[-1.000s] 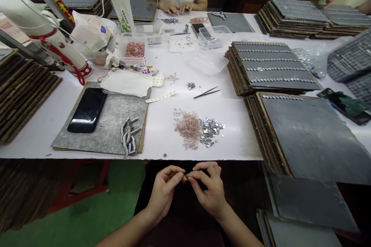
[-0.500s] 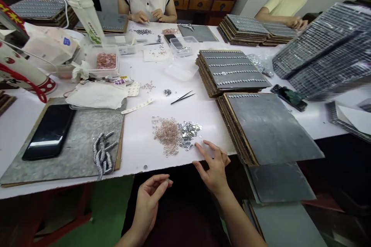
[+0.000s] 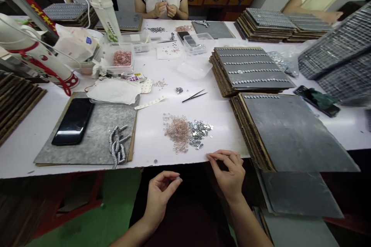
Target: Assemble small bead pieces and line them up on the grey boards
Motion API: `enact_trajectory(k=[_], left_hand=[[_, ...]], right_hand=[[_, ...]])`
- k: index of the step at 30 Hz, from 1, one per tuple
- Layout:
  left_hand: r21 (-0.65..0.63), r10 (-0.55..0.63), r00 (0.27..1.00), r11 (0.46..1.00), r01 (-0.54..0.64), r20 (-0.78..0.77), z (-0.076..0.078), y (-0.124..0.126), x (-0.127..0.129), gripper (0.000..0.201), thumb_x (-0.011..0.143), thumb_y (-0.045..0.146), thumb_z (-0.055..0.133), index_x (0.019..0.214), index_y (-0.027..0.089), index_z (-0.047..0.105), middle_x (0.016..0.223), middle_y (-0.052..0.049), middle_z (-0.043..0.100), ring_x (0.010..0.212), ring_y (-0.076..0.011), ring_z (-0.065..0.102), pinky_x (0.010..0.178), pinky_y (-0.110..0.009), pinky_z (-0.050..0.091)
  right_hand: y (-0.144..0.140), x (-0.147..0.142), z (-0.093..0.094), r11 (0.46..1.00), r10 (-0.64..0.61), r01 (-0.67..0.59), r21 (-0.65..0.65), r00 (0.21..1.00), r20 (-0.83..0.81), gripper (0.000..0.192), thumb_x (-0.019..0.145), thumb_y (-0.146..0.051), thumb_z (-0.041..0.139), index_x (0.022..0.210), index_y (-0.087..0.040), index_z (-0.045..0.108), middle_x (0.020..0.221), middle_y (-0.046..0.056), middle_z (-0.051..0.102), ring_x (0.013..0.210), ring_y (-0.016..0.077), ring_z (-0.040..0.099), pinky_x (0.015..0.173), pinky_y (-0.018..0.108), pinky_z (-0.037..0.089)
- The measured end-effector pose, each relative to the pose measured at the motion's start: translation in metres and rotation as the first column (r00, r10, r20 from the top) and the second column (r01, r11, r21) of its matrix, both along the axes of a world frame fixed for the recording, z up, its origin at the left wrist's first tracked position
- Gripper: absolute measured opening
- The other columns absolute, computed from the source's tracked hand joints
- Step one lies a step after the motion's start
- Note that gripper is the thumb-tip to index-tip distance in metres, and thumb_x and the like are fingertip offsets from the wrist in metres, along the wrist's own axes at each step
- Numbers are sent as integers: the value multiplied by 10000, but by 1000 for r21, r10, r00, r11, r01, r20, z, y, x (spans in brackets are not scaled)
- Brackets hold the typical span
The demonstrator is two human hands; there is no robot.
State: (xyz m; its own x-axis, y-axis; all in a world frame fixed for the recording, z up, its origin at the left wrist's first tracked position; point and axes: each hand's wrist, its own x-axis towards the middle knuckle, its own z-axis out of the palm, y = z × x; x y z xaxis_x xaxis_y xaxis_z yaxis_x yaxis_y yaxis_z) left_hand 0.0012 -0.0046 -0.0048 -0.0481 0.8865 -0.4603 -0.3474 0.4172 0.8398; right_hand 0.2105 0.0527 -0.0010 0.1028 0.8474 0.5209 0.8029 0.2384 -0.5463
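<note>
My left hand [image 3: 162, 193] is over my lap, just off the table edge, with thumb and forefinger pinching a small round clear-grey piece [image 3: 178, 178]. My right hand [image 3: 228, 173] sits at the table edge, thumb and forefinger tips pressed together; whatever is between them is too small to make out. Ahead of it lies a heap of small silvery discs [image 3: 198, 133]. Touching that heap on its left is a pile of pinkish clear little rings [image 3: 177, 133]. A single grey disc [image 3: 155, 161] rests near the front edge.
Black tweezers [image 3: 194, 96] lie beyond the piles. To the right, stacked grey boards [image 3: 290, 131] carry rows of discs. On the left, a phone [image 3: 74, 121] and silvery strung coils [image 3: 118, 146] rest on a board. Across the table, a person [image 3: 160, 0] holds both hands together.
My right hand has drawn back from the silvery discs and its fingers have closed to a pinch. My left hand keeps its pinch. The view has turned left; the person opposite has raised both hands.
</note>
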Motion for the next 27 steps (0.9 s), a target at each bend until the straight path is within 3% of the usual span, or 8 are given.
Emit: enact_trajectory(k=[3, 7, 10, 13, 18, 27], left_hand=[[27, -6, 1000, 1000, 7, -24, 0, -2, -2, 178, 721, 286, 791, 847, 172, 741, 798, -52, 737, 793, -191, 693, 763, -270, 539], [65, -18, 998, 998, 21, -56, 3, -2, -4, 166, 734, 287, 777, 855, 177, 748, 815, -60, 747, 808, -208, 705, 779, -287, 546], [106, -27, 996, 994, 36, -82, 9, -1, -5, 157, 755, 292, 754, 862, 178, 753, 831, -71, 755, 812, -223, 710, 784, -303, 550], [156, -23, 988, 987, 48, -155, 14, -1, -7, 142, 773, 299, 730, 840, 177, 760, 816, -76, 754, 786, -224, 702, 757, -302, 549], [243, -24, 978, 967, 75, -207, 17, -4, -10, 116, 811, 279, 692, 848, 199, 767, 800, -64, 734, 760, -203, 677, 723, -278, 529], [369, -6, 964, 923, 109, -268, 19, -3, -11, 130, 850, 225, 646, 882, 230, 772, 793, -60, 725, 756, -200, 670, 712, -283, 517]], right_hand=[[0, -4, 5, 999, 19, -18, 43, 999, -38, 69, 796, -198, 714, 823, -261, 710, 784, 7, 665, 755, 166, 589, 756, 347, 420], [-14, -20, 13, 977, 201, -212, -33, 958, -207, 152, 798, -133, 691, 875, -264, 685, 787, -9, 696, 735, 151, 628, 721, 313, 473], [-28, -40, 20, 893, 290, -406, -196, 850, -440, 84, 813, -160, 671, 840, -237, 650, 733, -16, 680, 649, 125, 620, 625, 260, 489], [-35, -58, 24, 787, 303, -542, -295, 756, -581, 90, 814, -206, 658, 733, -209, 617, 698, -8, 636, 624, 116, 586, 580, 239, 478], [-33, -72, 24, 748, 261, -576, -330, 712, -652, 134, 801, -253, 663, 700, -195, 598, 684, -11, 570, 623, 104, 523, 570, 228, 449], [-27, -70, 24, 780, 274, -536, -322, 756, -595, 139, 770, -275, 701, 705, -195, 607, 659, -25, 546, 596, 98, 503, 552, 227, 433]])
